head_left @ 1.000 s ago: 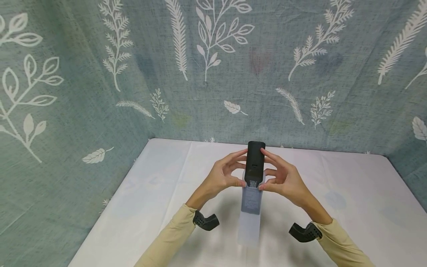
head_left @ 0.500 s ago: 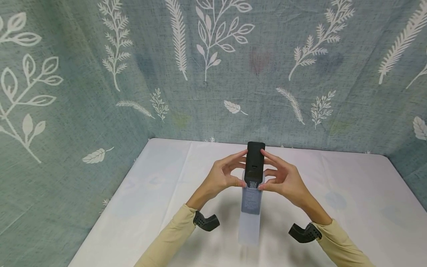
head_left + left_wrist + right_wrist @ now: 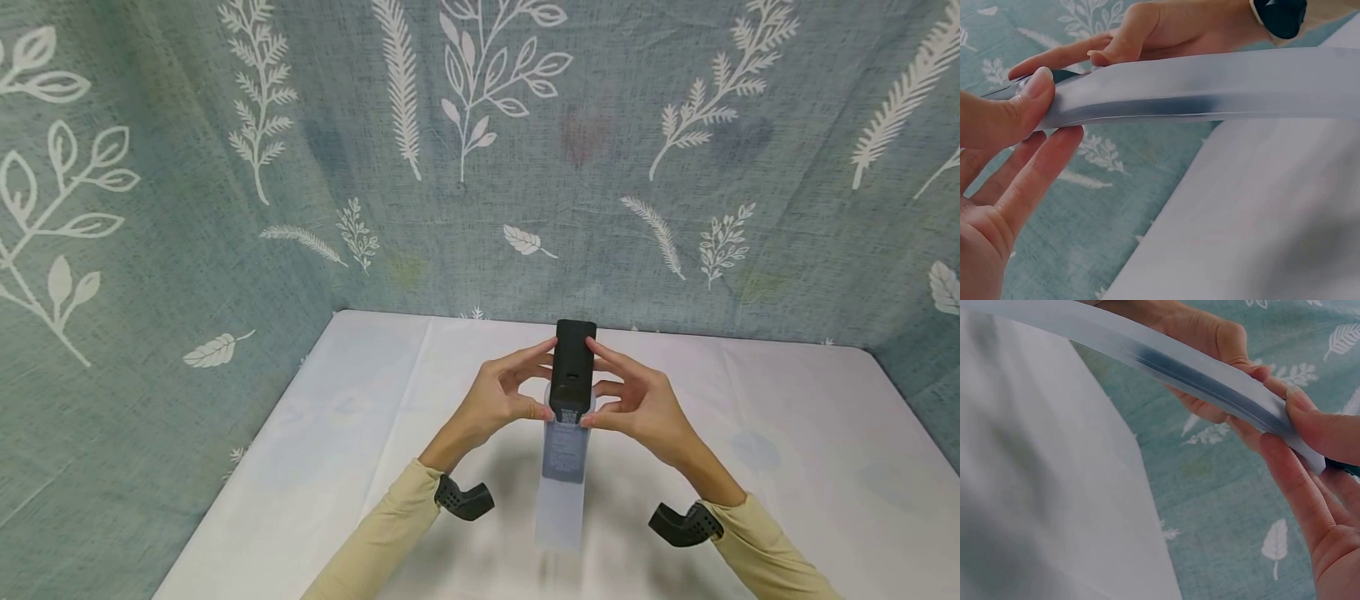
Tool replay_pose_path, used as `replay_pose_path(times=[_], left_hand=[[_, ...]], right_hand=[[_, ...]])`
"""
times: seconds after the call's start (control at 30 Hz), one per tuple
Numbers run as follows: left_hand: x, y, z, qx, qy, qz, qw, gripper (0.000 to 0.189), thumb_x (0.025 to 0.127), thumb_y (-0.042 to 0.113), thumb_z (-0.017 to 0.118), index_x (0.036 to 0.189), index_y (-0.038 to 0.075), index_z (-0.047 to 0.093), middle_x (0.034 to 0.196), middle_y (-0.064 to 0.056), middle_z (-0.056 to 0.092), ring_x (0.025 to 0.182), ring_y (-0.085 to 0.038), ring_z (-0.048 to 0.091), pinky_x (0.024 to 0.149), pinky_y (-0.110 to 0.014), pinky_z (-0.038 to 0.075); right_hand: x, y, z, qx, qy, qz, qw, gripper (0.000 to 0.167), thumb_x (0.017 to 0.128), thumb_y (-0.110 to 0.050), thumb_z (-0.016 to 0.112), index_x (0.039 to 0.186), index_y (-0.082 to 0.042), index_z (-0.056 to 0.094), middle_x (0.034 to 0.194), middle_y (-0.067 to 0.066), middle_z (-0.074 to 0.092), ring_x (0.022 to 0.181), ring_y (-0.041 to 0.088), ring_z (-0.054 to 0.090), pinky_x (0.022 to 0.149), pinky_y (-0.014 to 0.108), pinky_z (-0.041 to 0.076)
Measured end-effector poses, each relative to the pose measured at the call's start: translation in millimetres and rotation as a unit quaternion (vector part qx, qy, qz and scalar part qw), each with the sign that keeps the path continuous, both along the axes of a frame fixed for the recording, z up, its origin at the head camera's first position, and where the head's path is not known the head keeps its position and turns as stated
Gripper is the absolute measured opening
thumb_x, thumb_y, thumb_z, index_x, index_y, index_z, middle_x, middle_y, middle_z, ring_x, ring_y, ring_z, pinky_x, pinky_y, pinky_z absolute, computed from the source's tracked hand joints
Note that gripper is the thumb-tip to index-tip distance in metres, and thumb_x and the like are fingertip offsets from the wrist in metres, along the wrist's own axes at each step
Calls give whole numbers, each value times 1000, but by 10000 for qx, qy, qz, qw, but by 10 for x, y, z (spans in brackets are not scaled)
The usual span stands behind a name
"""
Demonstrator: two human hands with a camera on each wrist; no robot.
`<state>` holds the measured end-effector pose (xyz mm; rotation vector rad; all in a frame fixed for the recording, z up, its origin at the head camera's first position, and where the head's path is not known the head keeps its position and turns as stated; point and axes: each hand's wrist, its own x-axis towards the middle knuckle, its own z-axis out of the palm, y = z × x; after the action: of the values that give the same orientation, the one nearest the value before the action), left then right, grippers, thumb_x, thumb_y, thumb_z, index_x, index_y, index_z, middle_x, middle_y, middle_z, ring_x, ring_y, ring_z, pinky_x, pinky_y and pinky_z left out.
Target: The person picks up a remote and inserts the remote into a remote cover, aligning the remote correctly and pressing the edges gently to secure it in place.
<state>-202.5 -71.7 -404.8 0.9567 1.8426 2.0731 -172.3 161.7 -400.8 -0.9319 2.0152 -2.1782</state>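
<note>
A black oblong device [image 3: 573,362] with a small slot and a printed label at its near end sits partly inside a frosted translucent plastic sleeve [image 3: 561,512]. Its far part sticks out of the sleeve's mouth, while the rest shows dimly through the plastic. The left hand [image 3: 504,387] pinches the sleeve's left edge near the mouth, its index fingertip against the device's side. Mirroring this, the right hand [image 3: 637,404] pinches the right edge. Both wrist views show the sleeve [image 3: 1210,81] edge-on, slightly bowed, between thumb and fingers. The sleeve is held above the table.
A white cloth-covered table [image 3: 360,492] lies beneath the hands. Behind it and at the left hangs a grey-green curtain [image 3: 450,233] with white leaf prints. Each wrist carries a black camera mount [image 3: 463,498].
The black device has slid very slightly down, toward the person, in the sleeve. Both hands keep nearly the same place and pinch.
</note>
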Motion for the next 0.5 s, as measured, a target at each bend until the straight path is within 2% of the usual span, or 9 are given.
replay_pose_path(times=[0.27, 0.5], left_hand=[[-2, 4, -7, -95, -72, 55, 9999, 83, 72, -13, 73, 143, 21, 45, 126, -11, 56, 113, -29, 55, 76, -42, 56], [7, 0, -10, -155, -19, 90, 9998, 83, 72, -14, 73, 143, 17, 44, 124, -12, 56, 112, -28, 55, 74, -40, 57]], right_hand=[[-1, -2, -18, 33, 22, -60, 10000, 88, 71, 16, 73, 147, -5, 32, 129, 19, 49, 92, 23, 66, 68, 43, 57], [-3, -3, -34, 19, 34, -114, 9999, 88, 71, 16, 73, 146, -4, 33, 129, 18, 50, 89, 22, 66, 68, 42, 57]])
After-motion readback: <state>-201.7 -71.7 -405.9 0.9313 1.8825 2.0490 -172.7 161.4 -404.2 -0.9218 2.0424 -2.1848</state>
